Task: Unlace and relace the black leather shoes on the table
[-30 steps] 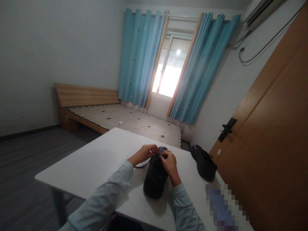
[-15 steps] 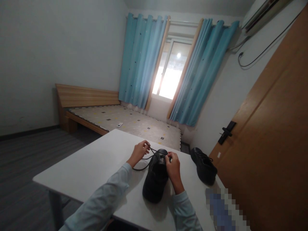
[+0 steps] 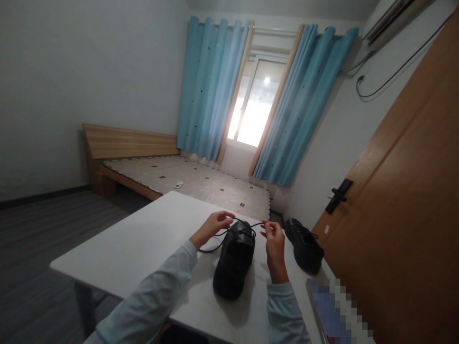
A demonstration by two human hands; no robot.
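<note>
A black shoe (image 3: 232, 272) stands on the white table (image 3: 143, 248), its heel towards me and its toe pointing away. Left of its lacing, my left hand (image 3: 217, 223) pinches a black shoelace (image 3: 211, 250), part of which loops down onto the tabletop. On the other side, my right hand (image 3: 274, 236) grips a lace end between thumb and fingertips, clear of the shoe. Both lace strands run to the top of the shoe. A second black shoe (image 3: 304, 246), its lacing in place, lies further right on the table.
A pixelated flat object (image 3: 332, 310) lies at the table's right edge. Beyond the table stands a bed (image 3: 193, 179) with a remote control (image 3: 178, 185) on it. To the right is a wooden door (image 3: 401, 191) with a black handle (image 3: 339, 196).
My right hand has moved right, away from the shoe, drawing its lace end outward. My left hand has shifted slightly right, closer to the shoe's lacing.
</note>
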